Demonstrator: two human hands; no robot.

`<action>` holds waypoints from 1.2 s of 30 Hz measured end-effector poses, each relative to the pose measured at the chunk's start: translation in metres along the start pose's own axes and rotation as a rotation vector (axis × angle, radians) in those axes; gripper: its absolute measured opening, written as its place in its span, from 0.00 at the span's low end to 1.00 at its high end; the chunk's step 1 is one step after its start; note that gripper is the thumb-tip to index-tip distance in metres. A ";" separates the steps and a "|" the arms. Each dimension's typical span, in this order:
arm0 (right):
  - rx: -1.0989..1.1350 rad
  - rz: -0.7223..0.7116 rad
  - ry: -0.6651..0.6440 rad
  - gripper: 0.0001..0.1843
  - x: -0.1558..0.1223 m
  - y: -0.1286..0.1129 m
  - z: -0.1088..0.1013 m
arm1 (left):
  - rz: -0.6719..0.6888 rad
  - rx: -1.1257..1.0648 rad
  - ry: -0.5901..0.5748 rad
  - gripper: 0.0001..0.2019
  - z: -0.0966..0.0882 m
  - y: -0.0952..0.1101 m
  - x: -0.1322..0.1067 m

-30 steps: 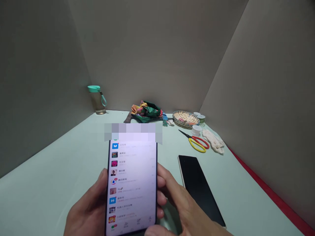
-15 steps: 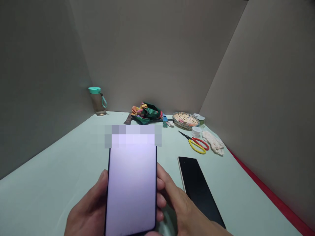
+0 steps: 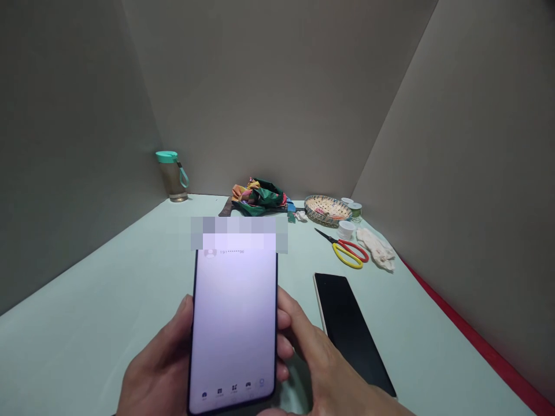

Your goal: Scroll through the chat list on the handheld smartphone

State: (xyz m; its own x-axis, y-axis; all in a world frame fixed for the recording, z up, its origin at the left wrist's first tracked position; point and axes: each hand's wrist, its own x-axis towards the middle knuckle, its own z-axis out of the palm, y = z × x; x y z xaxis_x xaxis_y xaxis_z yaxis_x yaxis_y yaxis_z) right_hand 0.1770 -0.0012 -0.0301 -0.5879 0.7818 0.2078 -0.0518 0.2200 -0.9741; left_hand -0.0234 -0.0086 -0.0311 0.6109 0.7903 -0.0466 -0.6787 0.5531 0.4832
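At lower centre of the frame the lit phone [image 3: 234,323] stands with its long axis running up the picture, clasped in the left hand [image 3: 160,370], the right hand [image 3: 321,358] closing its grip beside its right edge.

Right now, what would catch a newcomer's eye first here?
The lit phone, gripped in the left hand with the right hand at its edge, in the near centre. A dark phone lies just right of it, and yellow-and-red scissors lie farther back.
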 end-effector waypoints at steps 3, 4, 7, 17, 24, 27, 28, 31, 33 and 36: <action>0.028 -0.025 0.005 0.44 0.000 0.002 0.001 | 0.017 -0.042 -0.077 0.27 0.005 -0.001 0.001; 0.034 -0.027 0.009 0.44 0.000 0.001 0.002 | 0.026 -0.053 -0.101 0.27 0.007 -0.001 0.002; 0.048 -0.006 0.016 0.45 0.001 -0.001 0.004 | 0.022 -0.067 -0.133 0.26 0.010 -0.001 0.004; -0.168 -0.001 0.017 0.33 -0.002 -0.014 0.000 | 0.017 -0.074 -0.166 0.27 0.011 0.000 0.003; -0.082 0.021 0.032 0.46 -0.001 -0.008 0.004 | 0.005 -0.044 -0.085 0.27 0.014 -0.001 0.003; -0.163 0.022 0.065 0.36 -0.003 -0.012 0.003 | 0.007 -0.067 -0.121 0.25 0.015 -0.001 0.005; -0.193 0.020 0.066 0.34 -0.004 -0.013 0.002 | 0.011 -0.066 -0.133 0.26 0.015 -0.001 0.005; -0.162 0.046 0.046 0.43 -0.005 -0.010 0.001 | 0.010 -0.048 -0.133 0.28 0.015 -0.001 0.003; -0.093 0.067 0.046 0.56 -0.004 -0.004 0.004 | 0.001 -0.051 -0.125 0.28 0.014 -0.002 0.001; -0.149 0.068 0.120 0.59 -0.002 0.000 0.010 | -0.008 -0.095 -0.142 0.26 0.013 -0.004 0.000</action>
State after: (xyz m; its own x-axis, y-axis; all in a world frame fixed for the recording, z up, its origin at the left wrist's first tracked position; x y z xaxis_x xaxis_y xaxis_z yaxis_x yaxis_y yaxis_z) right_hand 0.1695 -0.0085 -0.0311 -0.4854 0.8596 0.1595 0.1097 0.2408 -0.9643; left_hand -0.0156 -0.0139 -0.0215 0.6633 0.7444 0.0766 -0.7048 0.5871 0.3982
